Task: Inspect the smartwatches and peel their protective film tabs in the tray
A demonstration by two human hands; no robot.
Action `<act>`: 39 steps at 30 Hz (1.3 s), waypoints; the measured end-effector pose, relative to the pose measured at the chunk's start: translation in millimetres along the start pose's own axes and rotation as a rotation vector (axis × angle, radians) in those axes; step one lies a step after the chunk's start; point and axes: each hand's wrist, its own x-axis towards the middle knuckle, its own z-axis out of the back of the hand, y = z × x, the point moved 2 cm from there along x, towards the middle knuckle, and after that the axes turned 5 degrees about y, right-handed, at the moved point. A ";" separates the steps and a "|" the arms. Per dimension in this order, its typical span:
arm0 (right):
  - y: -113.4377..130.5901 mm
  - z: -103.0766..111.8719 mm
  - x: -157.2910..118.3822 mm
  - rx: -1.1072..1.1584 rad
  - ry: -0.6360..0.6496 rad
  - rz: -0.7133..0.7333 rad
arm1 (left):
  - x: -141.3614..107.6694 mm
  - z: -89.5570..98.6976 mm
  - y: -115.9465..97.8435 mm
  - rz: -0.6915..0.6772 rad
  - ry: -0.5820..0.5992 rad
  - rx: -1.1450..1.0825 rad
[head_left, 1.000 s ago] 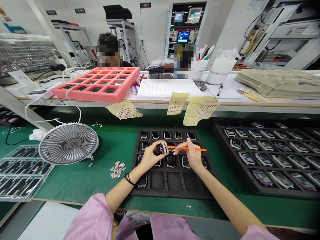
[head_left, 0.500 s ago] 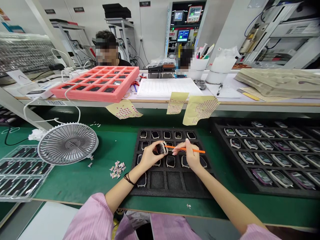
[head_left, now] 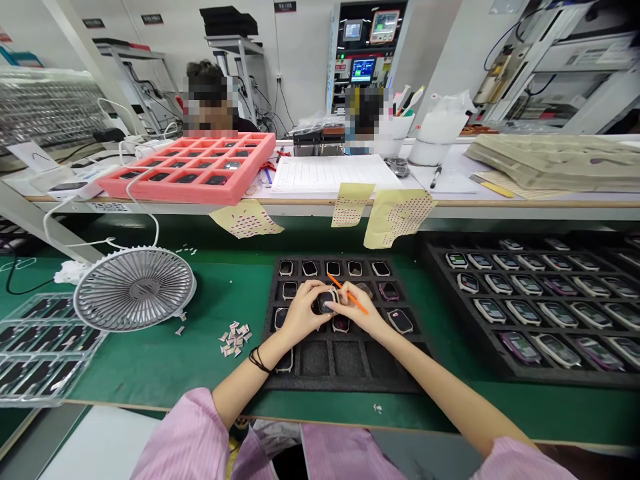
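A watch case (head_left: 326, 302) with a dark screen and light frame is held in my left hand (head_left: 301, 315), fingers closed round its edge. My right hand (head_left: 364, 313) grips a thin orange stick (head_left: 359, 305), which slants up to the left behind the fingers. The right thumb and fingertips touch the watch, covering part of its right side. Both hands are above a black foam tray (head_left: 320, 383), where several watch cases such as a light-framed one (head_left: 400, 321) lie in square pockets. Some front-row pockets are bare foam.
To the left are a grey fan (head_left: 135, 290), a pile of small pieces (head_left: 235, 339) and a clear plastic tray (head_left: 30, 393). A bigger black tray (head_left: 545, 377) of watches stands right. On the shelf are a pink foam tray (head_left: 220, 192) and paper sheets (head_left: 335, 175). People sit beyond.
My right hand has moved left, its thumb now on the watch. The orange stick has swung from nearly level to a steep slant. The watch has turned its screen more towards me.
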 end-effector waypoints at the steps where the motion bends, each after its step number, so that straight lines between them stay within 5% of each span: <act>1: -1.1 -0.6 0.3 0.007 -0.009 0.000 | -0.3 -0.6 -0.2 -0.007 0.012 -0.023; 19: 8.7 0.2 -2.1 0.175 -0.096 -0.044 | -0.1 4.2 -4.7 0.022 0.002 -0.150; 26: 6.9 4.9 -2.0 0.162 -0.163 0.006 | -0.5 5.8 4.8 0.195 -0.172 -0.286; 31: 5.5 5.2 -1.4 0.200 -0.124 0.032 | 1.7 5.4 10.0 0.243 -0.189 -0.338; 39: 25.7 3.7 -22.6 -0.238 -0.180 0.155 | -11.8 16.3 -5.9 0.205 -0.137 -0.284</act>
